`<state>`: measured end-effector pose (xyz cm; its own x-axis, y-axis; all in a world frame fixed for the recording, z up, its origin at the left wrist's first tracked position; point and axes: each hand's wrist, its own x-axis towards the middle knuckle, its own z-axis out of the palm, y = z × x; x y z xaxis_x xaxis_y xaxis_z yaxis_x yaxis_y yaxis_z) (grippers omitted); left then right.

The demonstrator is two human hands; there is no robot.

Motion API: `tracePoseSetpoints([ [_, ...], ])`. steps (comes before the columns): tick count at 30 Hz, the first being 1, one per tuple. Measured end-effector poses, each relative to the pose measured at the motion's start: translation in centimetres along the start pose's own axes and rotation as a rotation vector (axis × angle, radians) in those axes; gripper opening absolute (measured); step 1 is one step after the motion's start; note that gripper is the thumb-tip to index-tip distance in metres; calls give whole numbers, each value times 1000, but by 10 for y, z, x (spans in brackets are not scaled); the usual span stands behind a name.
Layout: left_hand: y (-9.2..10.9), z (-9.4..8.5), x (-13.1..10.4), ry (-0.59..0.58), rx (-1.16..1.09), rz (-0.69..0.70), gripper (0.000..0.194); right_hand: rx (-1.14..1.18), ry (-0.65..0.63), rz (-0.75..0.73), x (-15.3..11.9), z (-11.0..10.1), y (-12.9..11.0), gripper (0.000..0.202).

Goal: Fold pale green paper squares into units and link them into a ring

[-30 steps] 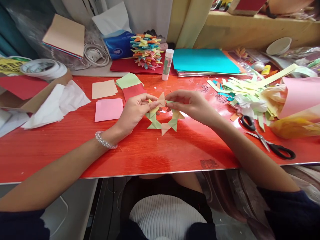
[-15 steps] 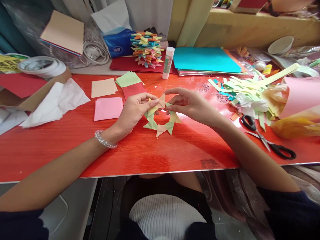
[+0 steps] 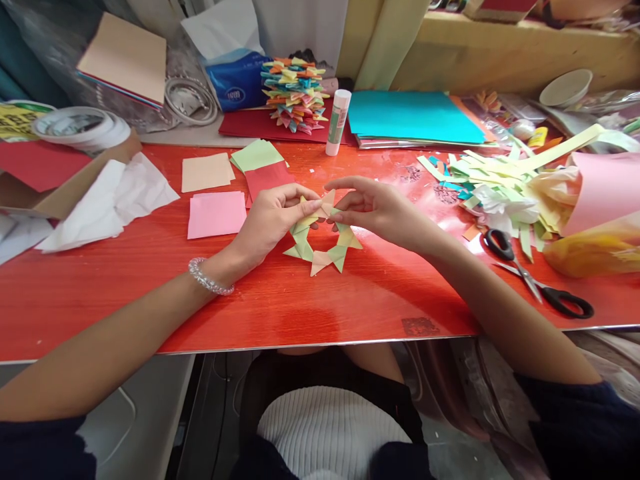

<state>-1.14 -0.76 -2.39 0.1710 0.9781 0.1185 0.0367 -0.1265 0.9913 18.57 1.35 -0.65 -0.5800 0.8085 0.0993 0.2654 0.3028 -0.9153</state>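
A ring of folded paper pieces [image 3: 338,257], green, yellow and peach with pointed tips, is held just over the red table [image 3: 280,313]. My left hand [image 3: 273,217] pinches its upper left part between thumb and fingers. At the upper right of the ring, my right hand [image 3: 373,210] grips it with the thumb and fingertips, beside a peach point at the top. Some of the fingertips are hidden behind the paper.
Pink [image 3: 217,215], peach [image 3: 206,173], green and red paper squares lie left of the hands. Behind stand a glue stick [image 3: 338,123] and a stacked paper model [image 3: 295,97]. Scissors [image 3: 537,280] and paper strips [image 3: 493,170] lie at the right, a cardboard box [image 3: 85,183] at the left.
The ring has tilted very slightly, its lower edge shifting a little left. Both hands keep their hold, almost unmoved.
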Motion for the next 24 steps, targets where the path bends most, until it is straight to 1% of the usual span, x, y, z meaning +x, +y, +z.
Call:
tracePoseSetpoints([
  [3, -1, 0, 1, 51, -3, 32, 9, 66, 25, 72, 1, -3, -1, 49],
  [5, -1, -1, 1, 88, -8, 59, 8, 53, 33, 117, 1, -6, -2, 40],
  [7, -2, -2, 2, 112, -16, 87, 8, 22, 39, 117, 0, -6, -4, 30],
  [10, -2, -2, 1, 133, -2, 139, 9, -6, 70, 31, -2, -3, -9, 28],
  [13, 1, -2, -1, 169, 68, 226, 12, -72, 142, -89, -5, 2, -15, 25],
  [15, 4, -1, -3, 179, 114, 294, 14, -166, 201, -165, -7, 3, -18, 24],
  [17, 7, -1, -6, 156, 146, 339, 15, -302, 241, -233, -9, 2, -19, 23],
  [20, 11, 1, -9, 119, 197, 345, 15, -528, 257, -315, -10, -2, -19, 21],
  [24, 13, 3, -12, 142, 236, 291, 11, -735, 237, -369, -11, -6, -18, 22],
])
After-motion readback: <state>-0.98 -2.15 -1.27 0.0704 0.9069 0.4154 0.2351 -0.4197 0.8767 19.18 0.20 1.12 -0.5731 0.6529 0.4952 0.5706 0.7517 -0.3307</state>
